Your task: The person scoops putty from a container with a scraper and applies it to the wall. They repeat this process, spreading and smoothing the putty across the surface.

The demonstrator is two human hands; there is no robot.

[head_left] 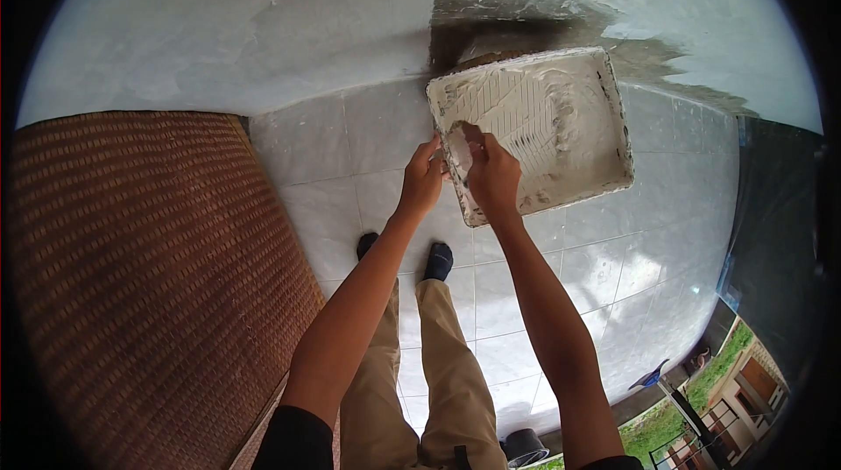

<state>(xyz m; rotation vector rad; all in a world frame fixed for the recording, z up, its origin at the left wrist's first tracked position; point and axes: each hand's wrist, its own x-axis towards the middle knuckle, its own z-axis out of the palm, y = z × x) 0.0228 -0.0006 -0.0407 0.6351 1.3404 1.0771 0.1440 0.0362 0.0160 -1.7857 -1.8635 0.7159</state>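
At the upper centre of the frame, I saw the tray (pixel 617 111), its long axis running across and rising slightly rightward, mostly above and right of both hands. The left hand (pixel 424 176) grasped its left rim; the right hand (pixel 495 174), reaching further in and nearer the tray's middle, clenched a dark tool (pixel 470 131) just inside that rim. I couldn't tell whether the tool touched the paste (pixel 574 102).
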